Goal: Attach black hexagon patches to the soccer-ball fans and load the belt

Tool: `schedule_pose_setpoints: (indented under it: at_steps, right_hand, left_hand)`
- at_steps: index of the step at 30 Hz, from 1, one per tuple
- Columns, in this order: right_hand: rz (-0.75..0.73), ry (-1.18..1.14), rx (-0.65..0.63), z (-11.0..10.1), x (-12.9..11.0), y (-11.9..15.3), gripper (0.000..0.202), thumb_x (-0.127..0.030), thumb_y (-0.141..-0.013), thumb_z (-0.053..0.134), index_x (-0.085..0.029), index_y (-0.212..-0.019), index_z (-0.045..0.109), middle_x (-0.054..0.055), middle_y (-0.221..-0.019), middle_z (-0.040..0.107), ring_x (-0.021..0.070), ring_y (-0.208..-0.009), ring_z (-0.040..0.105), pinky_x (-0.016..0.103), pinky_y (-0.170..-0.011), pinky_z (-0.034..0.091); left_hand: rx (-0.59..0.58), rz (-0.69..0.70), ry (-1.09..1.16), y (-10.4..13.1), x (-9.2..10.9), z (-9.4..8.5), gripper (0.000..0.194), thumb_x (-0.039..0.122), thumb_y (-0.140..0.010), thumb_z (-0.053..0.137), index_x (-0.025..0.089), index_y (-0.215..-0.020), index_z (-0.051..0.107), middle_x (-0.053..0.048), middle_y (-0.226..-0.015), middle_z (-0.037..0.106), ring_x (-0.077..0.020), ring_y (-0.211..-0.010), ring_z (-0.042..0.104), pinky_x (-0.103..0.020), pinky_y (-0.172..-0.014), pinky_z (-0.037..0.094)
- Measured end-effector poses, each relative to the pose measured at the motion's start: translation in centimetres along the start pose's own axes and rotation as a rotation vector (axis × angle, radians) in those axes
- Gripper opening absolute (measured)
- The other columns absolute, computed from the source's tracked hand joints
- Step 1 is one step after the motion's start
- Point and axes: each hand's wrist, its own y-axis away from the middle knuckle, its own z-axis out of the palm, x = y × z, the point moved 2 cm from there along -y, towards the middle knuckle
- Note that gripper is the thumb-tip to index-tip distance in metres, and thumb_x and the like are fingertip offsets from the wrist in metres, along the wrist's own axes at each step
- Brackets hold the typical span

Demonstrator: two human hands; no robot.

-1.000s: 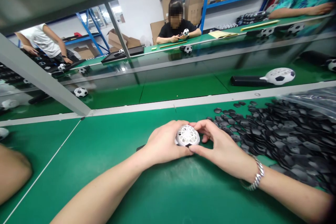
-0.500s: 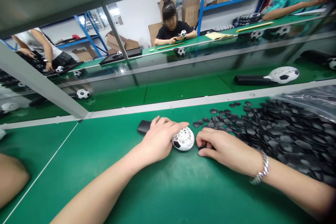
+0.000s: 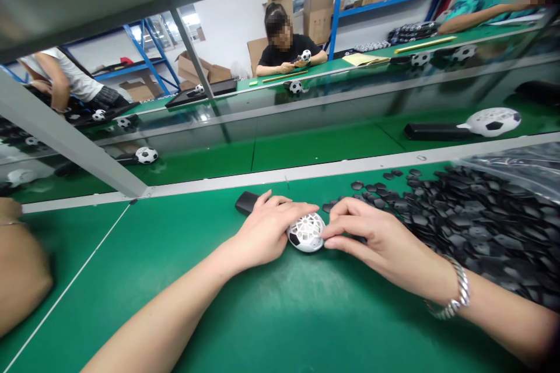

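A white football-shaped piece (image 3: 307, 232) with an openwork top and a black patch lies on the green table, its black handle (image 3: 246, 203) pointing to the upper left. Over the handle end and the ball's left side rests my left hand (image 3: 266, 229), fingers wrapped round them. My right hand (image 3: 367, 233) is at the ball's right edge, thumb and fingertips pinched together; what lies between them is too small to make out. Beside it, a large heap of small black pieces (image 3: 476, 221) spreads to the right, with some loose ones near the fingers.
Behind a metal rail (image 3: 223, 178), a green conveyor (image 3: 280, 148) carries more ball-ended pieces (image 3: 494, 122). A clear plastic bag (image 3: 520, 166) lies by the heap. A slanted post (image 3: 83, 140) stands at left. Another person's arm (image 3: 21, 274) reaches in at the left edge.
My right hand has risen and its pinched fingertips have come against the ball's right edge. The handle has tilted slightly upward. Nearby pieces on the conveyor have shifted right.
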Motion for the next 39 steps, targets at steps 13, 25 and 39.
schedule_pose_setpoints:
  at_steps: [13, 25, 39]
  right_hand:
    - [-0.125, -0.009, -0.011, 0.2, -0.1, 0.1, 0.018, -0.018, -0.089, 0.042, -0.023, -0.093, 0.059, 0.003, -0.090, 0.059, 0.0156, -0.085, 0.056, 0.027, -0.074, 0.046]
    - [-0.301, 0.134, 0.111, 2.1, 1.1, 0.3, 0.010, -0.016, -0.087, 0.048, -0.022, -0.095, 0.051, 0.005, -0.093, 0.058, 0.0181, -0.090, 0.054, 0.033, -0.077, 0.045]
    - [0.157, -0.149, 0.042, 2.5, 1.2, -0.3, 0.034, -0.029, -0.080, 0.056, -0.020, -0.110, 0.042, 0.007, -0.105, 0.059, 0.0129, -0.061, 0.055, 0.030, -0.061, 0.050]
  left_hand:
    - [-0.021, -0.012, 0.011, 0.2, 0.2, -0.3, 0.066, 0.004, -0.072, 0.045, 0.036, -0.129, 0.036, 0.006, -0.129, 0.050, -0.0208, -0.119, 0.039, -0.053, -0.107, 0.015]
    - [0.088, -0.146, 0.082, -0.1, 1.1, 0.8, 0.074, 0.062, -0.060, 0.064, 0.027, -0.123, 0.046, 0.000, -0.121, 0.057, -0.0289, -0.121, 0.038, -0.054, -0.108, 0.007]
    - [0.151, -0.086, 0.104, 0.0, 1.8, 0.7, 0.047, 0.038, -0.068, 0.064, 0.024, -0.111, 0.051, -0.001, -0.107, 0.061, -0.0208, -0.102, 0.051, -0.045, -0.107, 0.017]
